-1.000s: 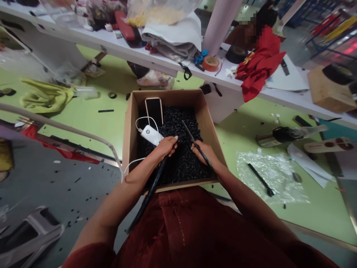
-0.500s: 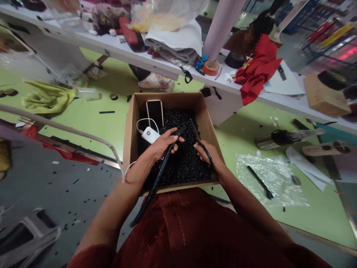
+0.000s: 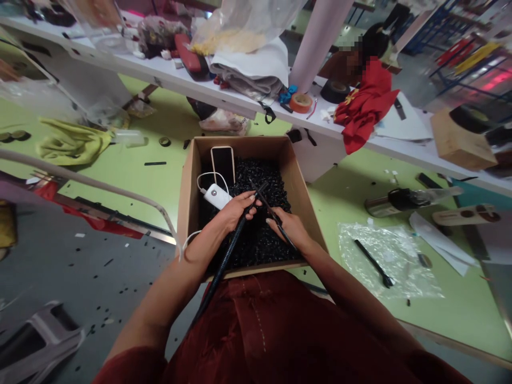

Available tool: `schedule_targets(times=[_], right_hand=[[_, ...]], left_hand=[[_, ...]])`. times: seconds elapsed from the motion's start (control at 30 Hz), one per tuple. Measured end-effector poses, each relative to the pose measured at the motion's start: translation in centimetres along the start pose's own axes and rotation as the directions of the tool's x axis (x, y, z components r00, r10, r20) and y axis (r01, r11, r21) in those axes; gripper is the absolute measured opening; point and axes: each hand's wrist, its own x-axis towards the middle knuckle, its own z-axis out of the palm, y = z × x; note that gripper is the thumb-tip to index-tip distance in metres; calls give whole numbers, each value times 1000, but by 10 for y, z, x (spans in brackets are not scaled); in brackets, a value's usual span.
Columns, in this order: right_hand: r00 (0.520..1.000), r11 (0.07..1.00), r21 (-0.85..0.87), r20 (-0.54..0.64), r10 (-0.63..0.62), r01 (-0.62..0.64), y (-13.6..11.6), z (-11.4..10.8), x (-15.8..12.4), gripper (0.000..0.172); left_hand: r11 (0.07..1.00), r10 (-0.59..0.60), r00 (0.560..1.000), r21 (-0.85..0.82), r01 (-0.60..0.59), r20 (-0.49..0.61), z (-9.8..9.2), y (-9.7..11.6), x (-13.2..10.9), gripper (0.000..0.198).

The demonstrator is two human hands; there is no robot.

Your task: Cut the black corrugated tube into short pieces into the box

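Observation:
My left hand [image 3: 240,209] is closed around a black corrugated tube [image 3: 229,255], whose long end hangs over the front of the cardboard box [image 3: 312,216] towards my lap. My right hand [image 3: 288,229] grips black-handled scissors [image 3: 276,216]. Their blades reach up-left and cross the tube's upper end just beyond my left fingers. Under both hands, a heap of small black pieces [image 3: 260,248] fills the box. In its back left lie a phone [image 3: 223,162] and a white power bank [image 3: 217,196] with a white cable.
A green bench [image 3: 168,160] carries a yellow cloth [image 3: 74,143] at left and a clear plastic bag [image 3: 384,240] at right. Behind is a white shelf [image 3: 168,85] with orange tape [image 3: 301,102] and a red cloth [image 3: 362,109]. A person sits beyond it. A metal flask [image 3: 380,205] lies right.
My right hand has moved left with the scissors, bringing the blades from beside the tube across its upper end. The left hand keeps its hold on the tube.

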Motion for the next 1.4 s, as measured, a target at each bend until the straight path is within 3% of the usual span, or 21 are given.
schedule_targets(times=[0.1, 0.27, 0.43, 0.57, 0.83, 1.13, 1.4], right_hand=[[996, 997, -8, -38, 83, -83, 4, 1, 4, 32], [969, 969, 156, -126, 213, -193, 16, -3, 5, 29], [972, 967, 197, -135, 193, -164, 18, -1, 4, 27], [970, 963, 196, -119, 210, -184, 15, -1, 5, 27], [982, 959, 235, -62, 177, -158, 11, -4, 7, 37], [991, 965, 230, -4, 132, -128, 11, 1, 7, 56], [995, 972, 213, 13, 96, -96, 12, 0, 6, 56]], left_hand=[[999, -19, 1000, -32, 19, 5, -1, 2, -2, 14], [999, -7, 999, -50, 8, 33, 0, 5, -4, 9], [1000, 10, 1000, -10, -10, 10, 1, 5, -4, 23], [996, 42, 999, 85, -41, -11, 1, 3, -3, 6], [991, 78, 994, 116, -69, -78, 1, 2, -2, 8], [998, 38, 999, 46, -38, 1, -2, 5, -3, 10], [996, 21, 999, 82, -24, 36, 0, 4, -3, 15]])
